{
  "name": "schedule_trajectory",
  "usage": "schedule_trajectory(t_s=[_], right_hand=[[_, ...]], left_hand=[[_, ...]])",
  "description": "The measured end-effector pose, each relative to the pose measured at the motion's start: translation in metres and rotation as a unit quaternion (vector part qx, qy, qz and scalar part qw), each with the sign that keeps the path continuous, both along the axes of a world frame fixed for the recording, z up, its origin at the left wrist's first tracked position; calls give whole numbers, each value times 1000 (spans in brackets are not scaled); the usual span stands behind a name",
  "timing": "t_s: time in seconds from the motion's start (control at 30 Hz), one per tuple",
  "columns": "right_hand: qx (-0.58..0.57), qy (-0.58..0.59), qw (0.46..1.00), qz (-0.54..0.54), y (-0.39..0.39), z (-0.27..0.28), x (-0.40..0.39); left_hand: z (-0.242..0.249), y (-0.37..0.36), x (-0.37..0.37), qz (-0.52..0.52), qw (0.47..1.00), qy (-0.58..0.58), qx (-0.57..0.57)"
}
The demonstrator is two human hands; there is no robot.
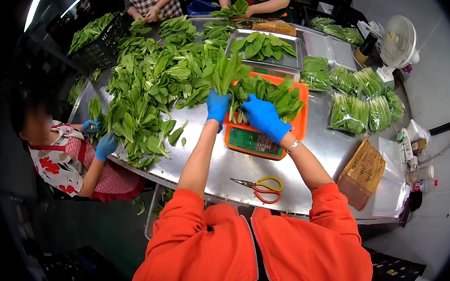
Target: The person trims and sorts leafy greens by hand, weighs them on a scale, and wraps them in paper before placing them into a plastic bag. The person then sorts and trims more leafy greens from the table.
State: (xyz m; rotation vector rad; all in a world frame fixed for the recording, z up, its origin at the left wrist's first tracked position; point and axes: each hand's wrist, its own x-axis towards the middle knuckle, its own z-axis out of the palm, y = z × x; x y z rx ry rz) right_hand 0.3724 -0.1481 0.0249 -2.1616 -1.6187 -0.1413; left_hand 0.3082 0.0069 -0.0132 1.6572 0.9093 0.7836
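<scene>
My left hand [217, 107], in a blue glove, is closed around the stems of a bunch of leafy greens [226, 71] with the leaves pointing up and away. Beside it, my right hand [266, 118], also gloved in blue, has its fingers curled onto another pile of greens [279, 96]; its fingertips are partly hidden among the stems. That pile lies on an orange digital scale [301, 127], whose green display and keypad face me. Red-and-yellow-handled scissors [262, 186] rest on the metal table [211, 167] nearer my body.
Loose greens [152, 75] heap across the table's left. Behind the scale sits a metal tray [298, 57] of greens. Bagged greens [349, 113], a stained brown block [363, 171] and a fan [398, 41] are right. A co-worker's gloved hand [105, 146] works left; two people stand opposite.
</scene>
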Motion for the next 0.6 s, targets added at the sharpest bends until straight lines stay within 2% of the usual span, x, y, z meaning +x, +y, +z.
schedule_trajectory(t_s=[0.07, 0.17, 0.23, 0.3, 0.33, 0.43, 0.5, 0.57, 0.6], right_hand=[[-11, 9, 1000, -1, 0, 4, -3], [5, 4, 1000, 1, 1, 8, -8], [-5, -3, 1000, -9, 4, 6, -9], [-17, -12, 1000, -16, 9, 3, -8], [-15, -13, 1000, -20, 10, 0, -8], [-14, -15, 999, -35, 10, 1, -10], [-12, -14, 999, -45, 8, 2, -11], [-10, -4, 999, -46, 6, 1, -10], [-9, -3, 999, -47, 7, 2, -11]], left_hand=[[14, -3, -15, 31, 999, -37, 19], [-30, 15, -22, 14, 996, -90, -3], [2, -19, -36, 15, 997, -74, -26], [7, -35, -38, -17, 992, 41, 118], [-5, -30, -33, -20, 989, 92, 114], [4, -29, -35, -17, 990, 92, 108], [-1, -13, -44, 11, 984, 103, 144], [15, -6, -57, 54, 994, 22, 91], [19, 6, -60, 3, 999, -38, 8]])
